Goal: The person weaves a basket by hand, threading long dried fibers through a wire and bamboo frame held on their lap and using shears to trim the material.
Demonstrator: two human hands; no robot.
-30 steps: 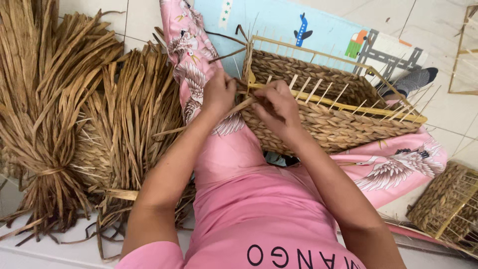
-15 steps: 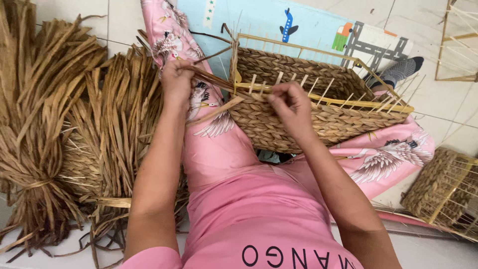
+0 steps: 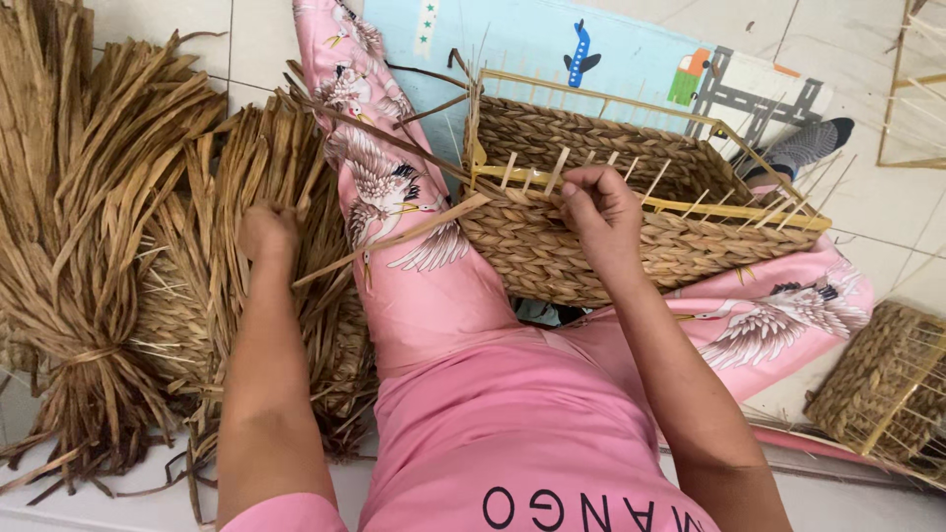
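Note:
A rectangular woven straw basket (image 3: pixel 552 246) with a yellow wire frame and upright spokes rests on my pink-trousered lap. My right hand (image 3: pixel 603 212) presses on the basket's near rim, fingers pinched on the weaving strand there. A long flat straw strand (image 3: pixel 394 239) runs from that rim leftward across my left thigh. My left hand (image 3: pixel 266 232) is out to the left, fingers curled into a bundle of dried straw (image 3: pixel 232 177) on the floor. Whether it grips one strand or several is hidden.
A bigger tied straw bundle (image 3: pixel 89 256) lies at the far left on the tiled floor. A blue play mat (image 3: pixel 532 39) lies behind the basket. A smaller woven basket (image 3: pixel 882 394) sits at lower right, a bare wire frame (image 3: pixel 912 89) at upper right, a grey-socked foot (image 3: pixel 810 146) near it.
My left hand has left the basket rim and swung left and down to the straw bundle. My right hand stays on the rim. The view has shifted slightly.

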